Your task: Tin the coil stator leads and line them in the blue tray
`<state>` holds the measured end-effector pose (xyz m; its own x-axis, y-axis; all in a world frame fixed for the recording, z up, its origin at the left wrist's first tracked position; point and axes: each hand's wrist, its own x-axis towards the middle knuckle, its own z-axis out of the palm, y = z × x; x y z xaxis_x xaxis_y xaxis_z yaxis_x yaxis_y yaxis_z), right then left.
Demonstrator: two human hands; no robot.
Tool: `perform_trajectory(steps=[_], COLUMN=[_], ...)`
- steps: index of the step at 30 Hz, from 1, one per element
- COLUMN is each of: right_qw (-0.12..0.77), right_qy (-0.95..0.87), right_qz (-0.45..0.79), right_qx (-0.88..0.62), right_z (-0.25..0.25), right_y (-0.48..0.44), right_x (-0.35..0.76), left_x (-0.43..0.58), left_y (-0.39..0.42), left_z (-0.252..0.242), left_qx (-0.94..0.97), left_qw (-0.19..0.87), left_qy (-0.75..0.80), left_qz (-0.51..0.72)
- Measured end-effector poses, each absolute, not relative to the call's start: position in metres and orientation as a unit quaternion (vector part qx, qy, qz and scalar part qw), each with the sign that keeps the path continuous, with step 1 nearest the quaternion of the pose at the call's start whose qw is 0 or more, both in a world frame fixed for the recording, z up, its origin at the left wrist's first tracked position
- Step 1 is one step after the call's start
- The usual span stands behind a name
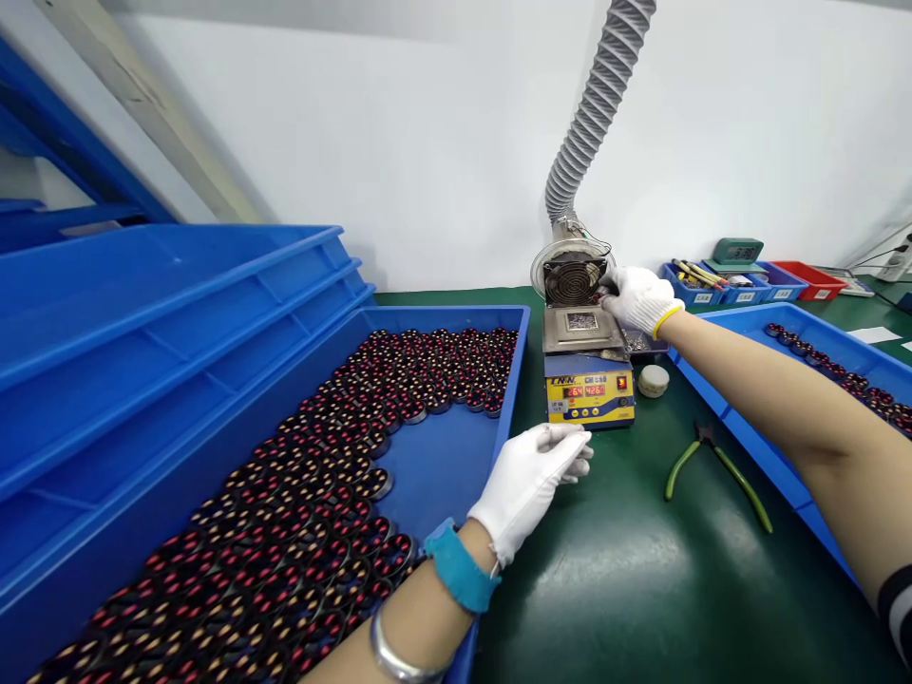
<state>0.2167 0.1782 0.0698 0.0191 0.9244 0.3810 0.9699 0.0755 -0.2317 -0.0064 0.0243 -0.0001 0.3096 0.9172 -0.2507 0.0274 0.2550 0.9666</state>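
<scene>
My right hand (pixel 634 300), in a white knit glove with a yellow cuff, is closed at the right side of the solder pot (pixel 590 391). Its fingertips are beside the small black fan (pixel 572 281), above the pot's metal top; a dark bit shows at them, too small to name. My left hand (pixel 534 480), in a white glove, hovers in front of the pot near the tray's edge. Its fingers are bent and pressed together, and nothing shows in them. The pot's red display is lit, and a square opening (pixel 582 321) in its top looks silvery.
Round black parts with red and tan coils (pixel 306 494) fill much of the left blue tray (pixel 523 351). Stacked blue trays (pixel 178 332) stand farther left. Green-handled cutters (pixel 705 446) lie before the right blue tray (pixel 727 418). A grey hose (pixel 595 114) hangs above.
</scene>
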Motion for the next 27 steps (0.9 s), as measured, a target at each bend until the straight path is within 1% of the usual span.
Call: perform_trajectory(steps=[1,3,7,9,19,27], right_qw=[0.223,0.237,0.282,0.291,0.329,0.358], right_qy=[-0.704,-0.702,-0.648,-0.622,-0.595,-0.586], right_qz=[-0.079,-0.065,0.095,0.131,0.147,0.173], right_qx=[-0.669,-0.669,-0.701,-0.715,-0.718,-0.706], right_z=[0.070,0.070,0.064,0.060,0.040,0.036], right_y=[0.179,0.181,0.183,0.183,0.178,0.178], right_x=[0.217,0.215,0.212,0.212,0.212,0.213], left_x=[-0.006,-0.006,-0.005,-0.006,-0.005,-0.005], left_y=[0.024,0.024,0.022,0.022,0.024,0.025], left_z=[0.000,0.000,0.001,0.001,-0.002,-0.004], left_qx=[0.502,0.502,0.503,0.503,0.516,0.527], left_qw=[0.636,0.640,0.649,0.650,0.647,0.648], left_qy=[0.470,0.465,0.462,0.465,0.465,0.460], left_qz=[0.350,0.349,0.336,0.329,0.314,0.302])
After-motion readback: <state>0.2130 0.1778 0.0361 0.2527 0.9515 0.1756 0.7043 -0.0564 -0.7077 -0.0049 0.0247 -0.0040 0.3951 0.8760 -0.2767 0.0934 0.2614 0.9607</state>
